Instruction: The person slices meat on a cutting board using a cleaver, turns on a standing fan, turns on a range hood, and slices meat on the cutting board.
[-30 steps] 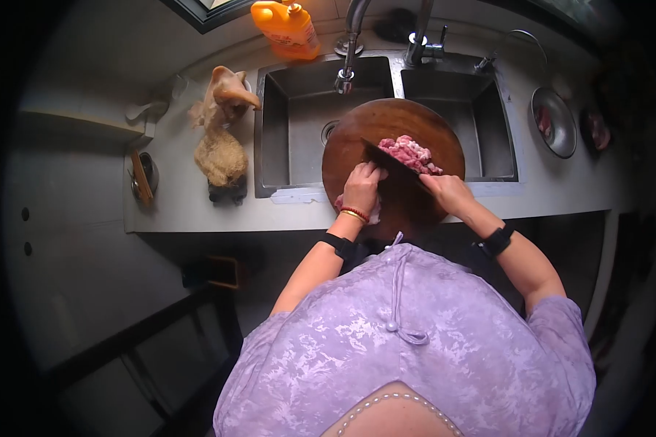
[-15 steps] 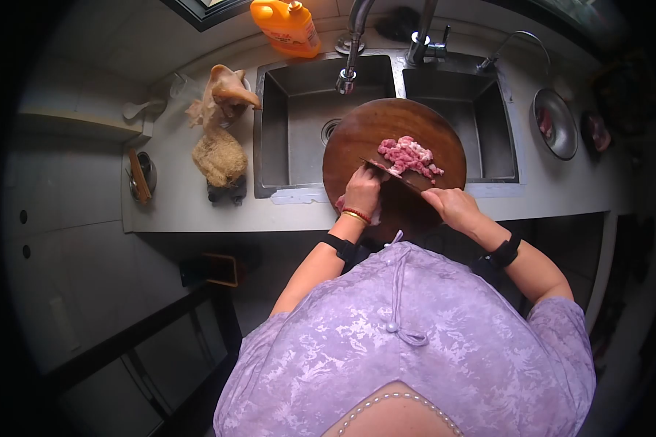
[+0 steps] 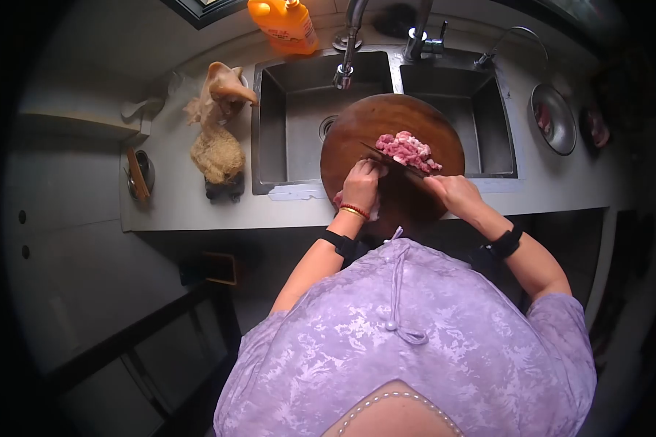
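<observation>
A round wooden cutting board (image 3: 348, 131) lies across the front of the sink. Chopped pink meat (image 3: 405, 148) is heaped on its middle. My right hand (image 3: 455, 195) is closed round the handle of a knife (image 3: 392, 159), whose dark blade slants up and left along the near side of the heap. My left hand (image 3: 361, 186) has its fingers curled on the board beside the blade, pressing on a piece of raw meat (image 3: 374, 211). That piece is mostly hidden under the hand and wrist.
Behind the board is a double steel sink (image 3: 291, 109) with a faucet (image 3: 345, 73). A steel bowl (image 3: 557, 135) with meat stands at right. On the left are a loofah-like tan thing (image 3: 217, 156), a large shell (image 3: 226, 87) and an orange jug (image 3: 284, 28).
The knife and my right hand have shifted slightly up and left, bringing the blade nearer the chopped heap. My left hand stays curled on the meat in nearly the same place.
</observation>
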The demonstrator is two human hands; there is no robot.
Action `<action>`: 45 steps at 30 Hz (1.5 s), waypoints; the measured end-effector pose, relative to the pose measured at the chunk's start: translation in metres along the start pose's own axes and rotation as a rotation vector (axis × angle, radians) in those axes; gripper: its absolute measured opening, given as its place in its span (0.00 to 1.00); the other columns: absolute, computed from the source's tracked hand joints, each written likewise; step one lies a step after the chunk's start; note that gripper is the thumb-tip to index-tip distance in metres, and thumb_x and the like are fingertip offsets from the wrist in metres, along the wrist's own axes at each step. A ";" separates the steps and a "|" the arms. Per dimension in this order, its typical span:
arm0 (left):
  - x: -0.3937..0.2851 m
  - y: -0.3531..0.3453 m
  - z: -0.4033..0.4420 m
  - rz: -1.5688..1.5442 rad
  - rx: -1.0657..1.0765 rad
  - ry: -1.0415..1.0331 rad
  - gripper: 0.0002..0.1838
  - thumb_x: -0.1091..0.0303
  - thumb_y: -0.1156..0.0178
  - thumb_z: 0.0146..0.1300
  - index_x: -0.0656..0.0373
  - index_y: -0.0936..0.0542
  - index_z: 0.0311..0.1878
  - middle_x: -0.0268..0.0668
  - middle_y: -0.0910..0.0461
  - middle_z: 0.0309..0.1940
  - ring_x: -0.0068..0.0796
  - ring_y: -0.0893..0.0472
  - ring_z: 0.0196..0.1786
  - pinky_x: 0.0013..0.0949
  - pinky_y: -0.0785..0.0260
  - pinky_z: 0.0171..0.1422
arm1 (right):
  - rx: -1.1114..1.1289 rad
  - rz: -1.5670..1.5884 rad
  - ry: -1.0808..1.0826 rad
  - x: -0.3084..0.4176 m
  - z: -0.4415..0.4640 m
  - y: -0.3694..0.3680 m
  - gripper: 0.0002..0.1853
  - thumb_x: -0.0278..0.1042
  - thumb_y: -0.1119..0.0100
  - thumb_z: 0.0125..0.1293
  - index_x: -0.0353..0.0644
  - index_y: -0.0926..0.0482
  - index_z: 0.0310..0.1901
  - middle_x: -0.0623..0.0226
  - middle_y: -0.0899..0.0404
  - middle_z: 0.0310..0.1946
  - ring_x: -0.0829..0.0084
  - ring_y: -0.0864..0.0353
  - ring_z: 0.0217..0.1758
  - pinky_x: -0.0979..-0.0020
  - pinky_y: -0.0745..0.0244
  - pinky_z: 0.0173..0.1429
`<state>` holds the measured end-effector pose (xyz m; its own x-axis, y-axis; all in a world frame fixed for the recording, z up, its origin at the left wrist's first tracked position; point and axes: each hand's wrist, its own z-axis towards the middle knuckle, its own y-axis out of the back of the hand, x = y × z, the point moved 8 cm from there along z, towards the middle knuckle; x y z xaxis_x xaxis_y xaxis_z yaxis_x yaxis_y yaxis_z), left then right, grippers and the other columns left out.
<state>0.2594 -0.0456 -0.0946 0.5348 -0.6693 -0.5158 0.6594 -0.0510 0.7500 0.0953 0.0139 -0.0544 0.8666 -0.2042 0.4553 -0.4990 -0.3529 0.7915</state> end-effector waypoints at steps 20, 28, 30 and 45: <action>-0.001 0.016 -0.002 0.143 -0.104 0.080 0.10 0.73 0.46 0.52 0.60 0.23 0.38 0.39 0.24 0.39 0.38 0.26 0.45 0.35 0.31 0.50 | -0.036 -0.039 -0.033 0.001 0.011 -0.007 0.24 0.56 0.63 0.66 0.49 0.20 0.39 0.55 0.20 0.33 0.52 0.23 0.39 0.54 0.29 0.42; 0.002 0.008 -0.009 0.048 0.041 0.081 0.11 0.72 0.48 0.50 0.60 0.23 0.37 0.38 0.25 0.42 0.39 0.27 0.48 0.36 0.34 0.54 | -0.122 0.093 0.050 0.004 0.005 0.002 0.20 0.51 0.61 0.66 0.47 0.22 0.40 0.54 0.21 0.29 0.50 0.23 0.36 0.54 0.29 0.39; 0.001 0.011 -0.008 0.028 0.033 0.073 0.10 0.73 0.47 0.50 0.58 0.22 0.37 0.35 0.24 0.42 0.38 0.26 0.47 0.35 0.33 0.53 | -0.114 0.088 0.071 0.013 -0.002 0.008 0.19 0.51 0.60 0.66 0.47 0.22 0.40 0.54 0.21 0.29 0.50 0.23 0.35 0.54 0.29 0.39; 0.000 0.006 -0.004 0.020 0.036 0.053 0.11 0.73 0.49 0.50 0.58 0.23 0.38 0.33 0.25 0.44 0.36 0.27 0.48 0.33 0.32 0.52 | -0.158 -0.024 -0.047 -0.019 -0.020 0.001 0.21 0.52 0.62 0.67 0.48 0.21 0.35 0.56 0.21 0.26 0.51 0.23 0.33 0.55 0.30 0.36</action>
<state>0.2659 -0.0431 -0.0919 0.5758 -0.6300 -0.5211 0.6291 -0.0656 0.7745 0.0781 0.0360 -0.0541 0.8754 -0.2417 0.4187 -0.4686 -0.2113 0.8577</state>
